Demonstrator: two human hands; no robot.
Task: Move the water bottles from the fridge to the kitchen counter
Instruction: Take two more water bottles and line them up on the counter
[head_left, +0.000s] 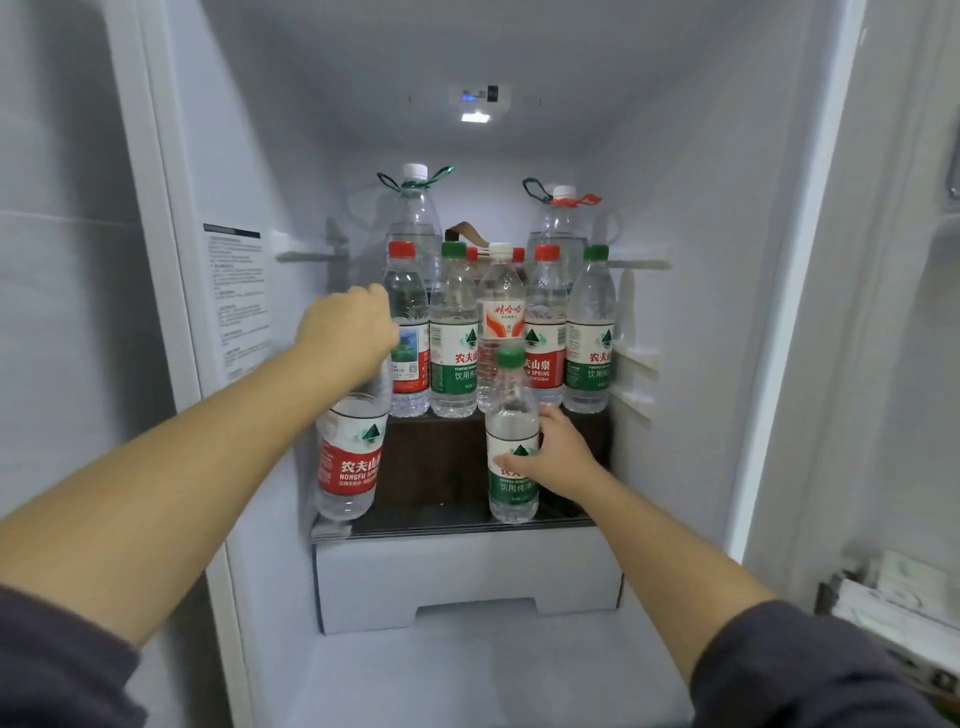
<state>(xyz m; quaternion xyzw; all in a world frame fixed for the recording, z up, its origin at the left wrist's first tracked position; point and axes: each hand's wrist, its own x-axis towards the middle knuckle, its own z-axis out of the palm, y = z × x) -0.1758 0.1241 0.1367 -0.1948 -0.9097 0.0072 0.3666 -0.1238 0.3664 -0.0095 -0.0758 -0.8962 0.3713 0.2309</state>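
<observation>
Your left hand (353, 332) had curled over the top of a red-labelled water bottle (350, 457), gripping its neck and hiding the cap. That bottle hung at the left front corner of the dark brown box (441, 457), its long axis near vertical but tilted, top leaning toward the box and base swung out to the left. Whether its base touched the glass shelf (457, 522) under the box, I could not tell.

Your right hand (558, 457) gripped a green-labelled water bottle (511, 431) from its right side, thumb lying across the label and the fingers wrapped behind. This bottle stood upright just in front of the box, toward its right end, green cap pointing straight up.

On top of the box a row of small bottles (453, 338) stood upright with caps up, red and green mixed, touching side by side. Behind that row rose two large bottles (413, 218) with carry handles at their necks.
</observation>
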